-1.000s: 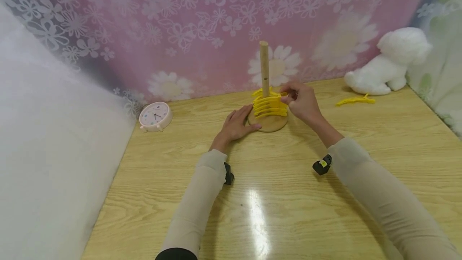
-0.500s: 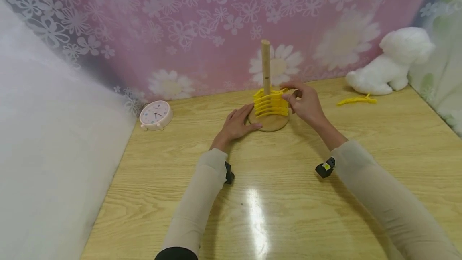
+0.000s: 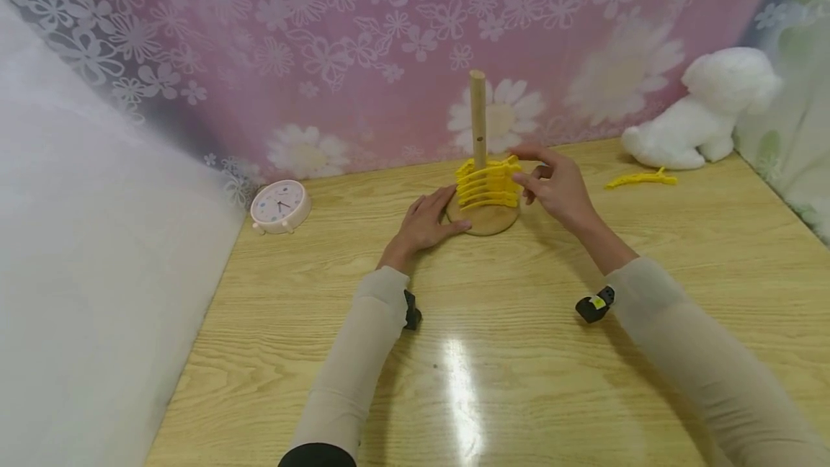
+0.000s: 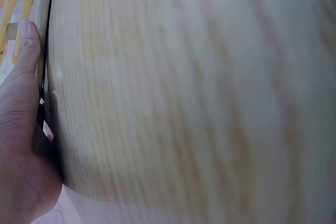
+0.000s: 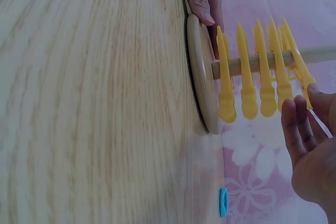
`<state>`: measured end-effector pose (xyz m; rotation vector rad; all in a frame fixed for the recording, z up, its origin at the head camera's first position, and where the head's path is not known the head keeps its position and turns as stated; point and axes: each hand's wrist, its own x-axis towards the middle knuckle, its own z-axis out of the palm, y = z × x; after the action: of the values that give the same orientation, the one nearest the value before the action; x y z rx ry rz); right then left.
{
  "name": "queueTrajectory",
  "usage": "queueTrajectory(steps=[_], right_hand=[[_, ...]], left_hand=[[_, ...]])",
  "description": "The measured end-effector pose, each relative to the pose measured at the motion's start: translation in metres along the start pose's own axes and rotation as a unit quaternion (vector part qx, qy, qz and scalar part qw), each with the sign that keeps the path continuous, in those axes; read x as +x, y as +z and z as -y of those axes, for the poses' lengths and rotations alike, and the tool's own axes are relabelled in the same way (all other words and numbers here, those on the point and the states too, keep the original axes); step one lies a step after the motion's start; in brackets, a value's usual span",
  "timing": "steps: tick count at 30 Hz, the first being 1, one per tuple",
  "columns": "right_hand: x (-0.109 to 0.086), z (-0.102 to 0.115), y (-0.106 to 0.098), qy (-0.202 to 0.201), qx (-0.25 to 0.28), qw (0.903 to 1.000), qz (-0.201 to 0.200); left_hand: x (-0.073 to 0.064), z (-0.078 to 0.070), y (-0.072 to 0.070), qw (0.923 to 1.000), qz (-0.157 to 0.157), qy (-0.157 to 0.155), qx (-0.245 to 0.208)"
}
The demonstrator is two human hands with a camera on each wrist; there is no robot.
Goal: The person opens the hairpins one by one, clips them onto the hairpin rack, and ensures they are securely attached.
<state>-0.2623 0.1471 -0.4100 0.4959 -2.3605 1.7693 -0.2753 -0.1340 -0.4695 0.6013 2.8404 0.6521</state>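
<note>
A wooden post point(image 3: 478, 110) stands upright on a round wooden base point(image 3: 489, 223). Several curved yellow clips point(image 3: 488, 189) are stacked round its lower part. My left hand point(image 3: 424, 222) rests on the base's left side, fingers fairly straight, thumb along the front rim. My right hand point(image 3: 559, 184) is at the right end of the topmost yellow clip point(image 5: 297, 56), with thumb and index finger on either side of that end and the other fingers off it. In the right wrist view that clip sits tilted against the others. Another yellow clip point(image 3: 640, 178) lies loose on the table at right.
A pale alarm clock point(image 3: 280, 206) stands at the table's back left. At the back right sits a white plush dog point(image 3: 707, 110). Pink flowered cloth point(image 3: 363, 92) hangs behind the table point(image 3: 311, 352). The right wrist view also has a small turquoise object point(image 5: 223, 202) by the table edge.
The topmost clip's loop, loose and raised a second ago, now lies lower in the stack. My right hand and forearm have shifted slightly right. My left hand has stayed on the base.
</note>
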Motion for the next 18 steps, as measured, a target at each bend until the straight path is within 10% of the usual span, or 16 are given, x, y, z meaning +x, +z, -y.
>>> queueTrajectory(steps=[18], right_hand=[[-0.023,-0.033,-0.062,0.078,-0.009,0.9968,-0.016]], left_hand=[[-0.004,-0.004,-0.004,1.0,0.003,0.002,-0.007]])
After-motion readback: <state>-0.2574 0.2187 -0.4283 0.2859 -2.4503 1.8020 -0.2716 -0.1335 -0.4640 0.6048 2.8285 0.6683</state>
